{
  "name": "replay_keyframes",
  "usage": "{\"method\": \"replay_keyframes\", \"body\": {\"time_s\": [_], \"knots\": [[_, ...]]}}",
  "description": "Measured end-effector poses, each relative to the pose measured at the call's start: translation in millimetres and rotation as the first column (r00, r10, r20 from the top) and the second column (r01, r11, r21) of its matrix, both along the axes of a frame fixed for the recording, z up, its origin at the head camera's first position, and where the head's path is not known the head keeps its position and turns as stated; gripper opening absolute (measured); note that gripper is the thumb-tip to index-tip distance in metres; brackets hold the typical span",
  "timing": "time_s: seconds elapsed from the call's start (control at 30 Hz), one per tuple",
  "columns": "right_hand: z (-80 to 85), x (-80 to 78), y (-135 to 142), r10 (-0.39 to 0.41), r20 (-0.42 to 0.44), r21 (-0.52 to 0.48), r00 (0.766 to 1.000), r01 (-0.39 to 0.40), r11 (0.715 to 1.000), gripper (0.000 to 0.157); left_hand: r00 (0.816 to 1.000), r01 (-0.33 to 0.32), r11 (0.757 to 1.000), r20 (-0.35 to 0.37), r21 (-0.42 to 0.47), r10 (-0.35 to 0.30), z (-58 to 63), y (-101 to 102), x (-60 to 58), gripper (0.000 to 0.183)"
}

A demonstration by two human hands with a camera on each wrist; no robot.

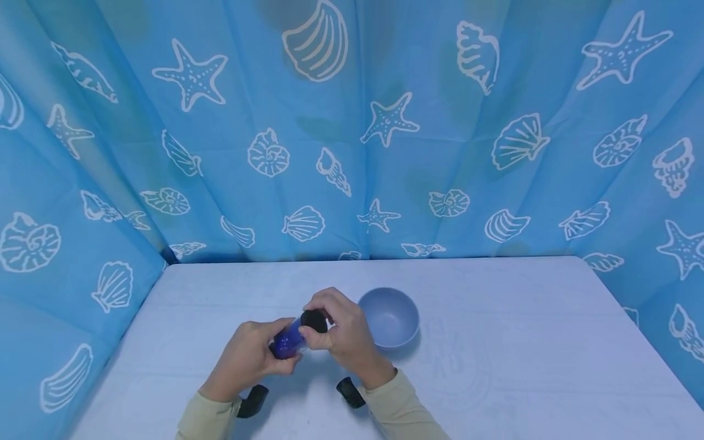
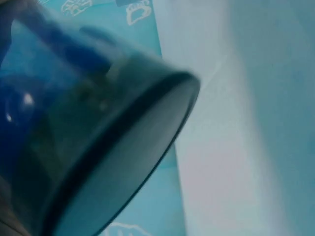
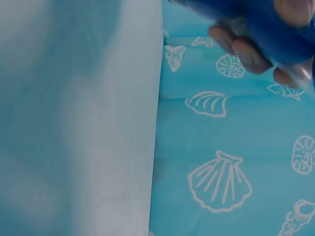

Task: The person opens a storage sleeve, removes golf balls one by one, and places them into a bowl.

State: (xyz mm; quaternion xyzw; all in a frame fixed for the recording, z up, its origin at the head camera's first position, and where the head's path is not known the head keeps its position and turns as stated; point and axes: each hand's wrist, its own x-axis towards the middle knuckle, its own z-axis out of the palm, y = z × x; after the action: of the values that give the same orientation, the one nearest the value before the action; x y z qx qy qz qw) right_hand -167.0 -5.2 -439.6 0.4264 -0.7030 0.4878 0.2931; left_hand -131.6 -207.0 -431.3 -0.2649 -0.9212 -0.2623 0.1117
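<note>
Both hands hold a blue see-through jar (image 1: 287,342), raised above the table and tilted. Around its body, the fingers and thumb of my left hand (image 1: 244,354) take a grip. My right hand (image 1: 349,333) pinches the black lid (image 1: 315,320) at the upper right end, thumb on the near side. In the left wrist view the jar (image 2: 74,98) fills the left part, showing a dark-rimmed pale base. At the top right of the right wrist view are the blurred blue jar (image 3: 275,37) and several fingertips (image 3: 251,55). The contents are hard to make out.
A plain bluish bowl (image 1: 388,318) stands on the table just beyond the right hand. A white cloth covers the table (image 1: 522,342). Blue curtains (image 1: 352,134) with shell and starfish prints enclose the back and sides. Small black devices (image 1: 350,393) sit at both wrists.
</note>
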Motion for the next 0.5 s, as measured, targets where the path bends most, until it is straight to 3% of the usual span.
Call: {"method": "replay_keyframes", "body": {"time_s": [0.13, 0.5], "knots": [[1.5, -2.2, 2.5, 0.043, 0.006, 0.003, 0.999, -0.043, 0.999, 0.029, 1.000, 0.007, 1.000, 0.016, 0.017, -0.007, -2.1, -0.8, -0.8, 0.043], [6.0, -5.0, 4.2, 0.057, 0.005, -0.012, 0.998, -0.056, 0.998, 0.033, 0.998, -0.039, 0.999, -0.044, -0.003, 0.039, -1.1, -2.1, -2.2, 0.045]]}}
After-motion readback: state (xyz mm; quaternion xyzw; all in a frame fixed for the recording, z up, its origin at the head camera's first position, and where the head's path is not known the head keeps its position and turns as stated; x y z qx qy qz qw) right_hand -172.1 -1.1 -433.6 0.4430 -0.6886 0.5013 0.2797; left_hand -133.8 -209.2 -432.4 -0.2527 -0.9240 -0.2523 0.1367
